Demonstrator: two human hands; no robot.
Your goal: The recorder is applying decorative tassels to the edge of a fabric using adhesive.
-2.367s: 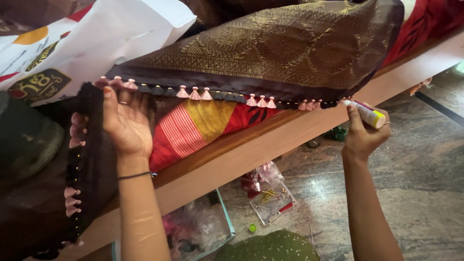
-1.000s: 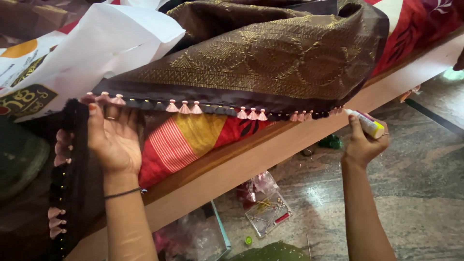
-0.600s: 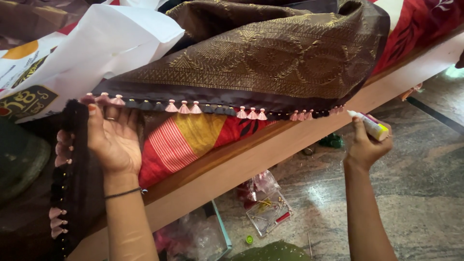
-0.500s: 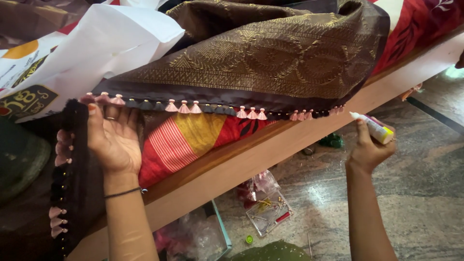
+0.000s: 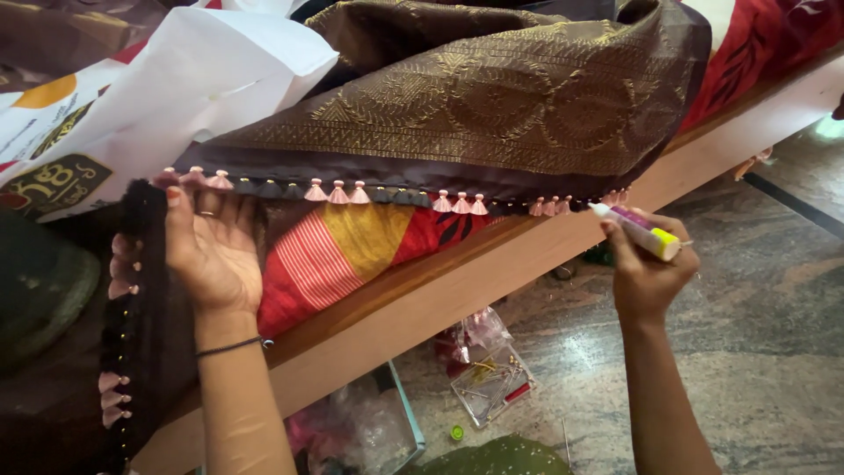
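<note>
Slim white glue tube [image 5: 635, 230] beside woven gold-brown fabric's tasselled hem [image 5: 396, 195]

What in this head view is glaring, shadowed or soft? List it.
Head view: window glare on the polished stone floor; the white paper bag is bright, nearly washed out; deep shadow on the dark cloth under the left hand; the right hand and its small white glue tube stay sharp.
</note>
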